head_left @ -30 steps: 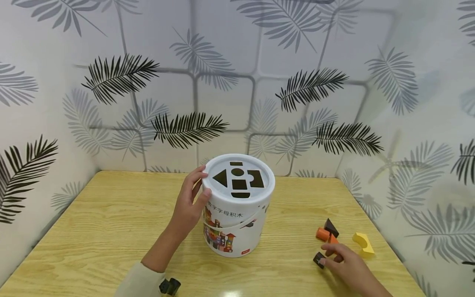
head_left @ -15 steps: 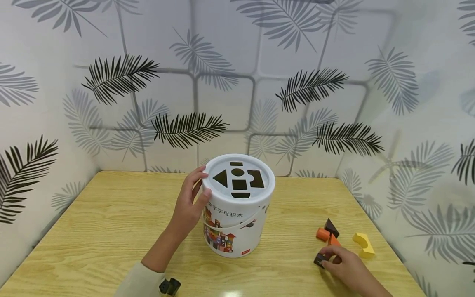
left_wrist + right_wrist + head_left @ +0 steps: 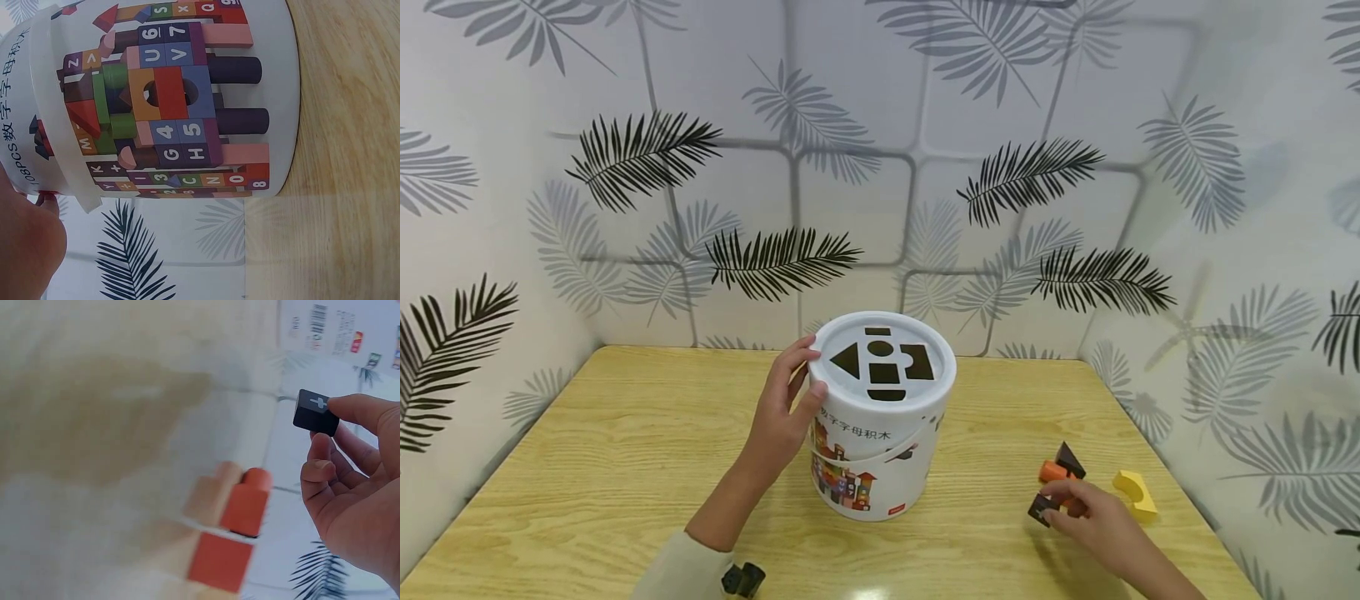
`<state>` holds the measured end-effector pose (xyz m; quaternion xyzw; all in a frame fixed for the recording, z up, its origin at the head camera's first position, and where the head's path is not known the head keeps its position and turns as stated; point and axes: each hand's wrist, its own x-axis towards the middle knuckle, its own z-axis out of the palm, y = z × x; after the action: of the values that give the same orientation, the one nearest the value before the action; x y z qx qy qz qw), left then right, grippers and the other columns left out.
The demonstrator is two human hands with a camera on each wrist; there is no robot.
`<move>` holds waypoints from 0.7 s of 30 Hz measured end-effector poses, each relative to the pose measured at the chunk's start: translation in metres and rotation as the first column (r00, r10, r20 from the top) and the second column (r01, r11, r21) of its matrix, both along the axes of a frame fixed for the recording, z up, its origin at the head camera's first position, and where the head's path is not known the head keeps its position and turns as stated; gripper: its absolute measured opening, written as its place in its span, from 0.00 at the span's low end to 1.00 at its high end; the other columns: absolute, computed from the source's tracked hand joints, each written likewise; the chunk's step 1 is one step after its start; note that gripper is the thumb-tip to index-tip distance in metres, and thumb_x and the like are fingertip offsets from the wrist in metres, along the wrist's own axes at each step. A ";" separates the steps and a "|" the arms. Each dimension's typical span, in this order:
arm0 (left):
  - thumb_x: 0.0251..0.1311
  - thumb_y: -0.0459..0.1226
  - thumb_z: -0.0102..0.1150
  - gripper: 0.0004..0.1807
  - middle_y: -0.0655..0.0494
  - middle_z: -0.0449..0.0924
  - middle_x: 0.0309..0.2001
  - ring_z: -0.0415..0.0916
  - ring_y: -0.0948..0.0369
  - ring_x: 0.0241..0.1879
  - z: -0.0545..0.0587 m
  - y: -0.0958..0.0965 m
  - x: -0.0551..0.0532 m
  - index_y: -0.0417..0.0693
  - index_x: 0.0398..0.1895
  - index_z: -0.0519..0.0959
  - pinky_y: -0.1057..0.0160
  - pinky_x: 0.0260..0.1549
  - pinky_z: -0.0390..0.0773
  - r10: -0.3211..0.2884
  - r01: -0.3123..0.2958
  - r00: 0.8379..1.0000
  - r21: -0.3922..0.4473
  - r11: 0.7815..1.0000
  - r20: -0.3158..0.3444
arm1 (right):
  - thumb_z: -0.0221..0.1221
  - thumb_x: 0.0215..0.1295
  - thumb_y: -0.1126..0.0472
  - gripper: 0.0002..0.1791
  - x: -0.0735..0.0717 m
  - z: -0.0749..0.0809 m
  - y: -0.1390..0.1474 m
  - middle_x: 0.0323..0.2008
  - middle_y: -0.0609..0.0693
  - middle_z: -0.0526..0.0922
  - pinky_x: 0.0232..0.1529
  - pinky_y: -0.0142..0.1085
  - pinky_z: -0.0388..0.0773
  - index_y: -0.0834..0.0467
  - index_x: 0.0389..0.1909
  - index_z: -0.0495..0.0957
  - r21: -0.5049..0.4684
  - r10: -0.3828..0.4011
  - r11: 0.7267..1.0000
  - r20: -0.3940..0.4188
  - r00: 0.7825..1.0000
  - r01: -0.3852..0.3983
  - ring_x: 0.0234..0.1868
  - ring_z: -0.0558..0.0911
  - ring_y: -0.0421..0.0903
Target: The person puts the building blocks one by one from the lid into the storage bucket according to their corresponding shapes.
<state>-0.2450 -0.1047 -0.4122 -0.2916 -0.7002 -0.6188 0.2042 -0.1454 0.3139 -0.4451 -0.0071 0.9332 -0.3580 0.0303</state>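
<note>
My left hand (image 3: 781, 421) holds the rim of a white toy block bucket (image 3: 917, 467), thumb on the near side and fingers behind. Its lid (image 3: 850, 388) has shaped holes, among them a triangle, a circle and a square. In the left wrist view, printed block pictures cover the bucket's side. My right hand (image 3: 1097, 521) pinches a black cube block (image 3: 310, 414) between thumb and fingers, with a white plus sign on one face. The cube hangs over the table, right of the bucket.
Behind the right hand lie an orange cylinder block (image 3: 1052, 472), a black triangular block (image 3: 1070, 460) and a yellow arch block (image 3: 1138, 496). An orange block beside them is mostly hidden by the hand. A leaf-patterned wall (image 3: 880, 208) closes off the table's back.
My right hand has taken the black cube between its fingertips and lifted it slightly off the table. The left hand and bucket have stayed put.
</note>
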 end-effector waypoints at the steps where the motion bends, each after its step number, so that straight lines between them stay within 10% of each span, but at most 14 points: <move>1: 0.72 0.33 0.52 0.22 0.53 0.57 0.76 0.54 0.53 0.77 0.000 0.000 0.000 0.45 0.66 0.65 0.68 0.73 0.61 -0.001 0.001 1.000 0.000 1.000 0.002 | 0.66 0.65 0.58 0.17 0.001 0.004 -0.002 0.40 0.49 0.83 0.27 0.30 0.75 0.59 0.53 0.80 -0.010 0.014 1.000 -0.013 1.000 -0.014 0.33 0.75 0.39; 21: 0.72 0.33 0.52 0.22 0.52 0.56 0.76 0.54 0.52 0.77 0.001 0.000 0.001 0.44 0.66 0.64 0.67 0.73 0.61 -0.004 0.004 1.000 0.000 1.000 0.002 | 0.65 0.67 0.58 0.14 -0.009 0.101 -0.052 0.37 0.48 0.81 0.28 0.28 0.78 0.52 0.52 0.81 -0.008 0.147 0.987 -0.329 0.933 -0.158 0.33 0.77 0.39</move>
<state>-0.2438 -0.1044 -0.4109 -0.2925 -0.6999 -0.6196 0.2019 -0.1546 0.2624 -0.3442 -0.1395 0.9156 -0.3642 -0.0977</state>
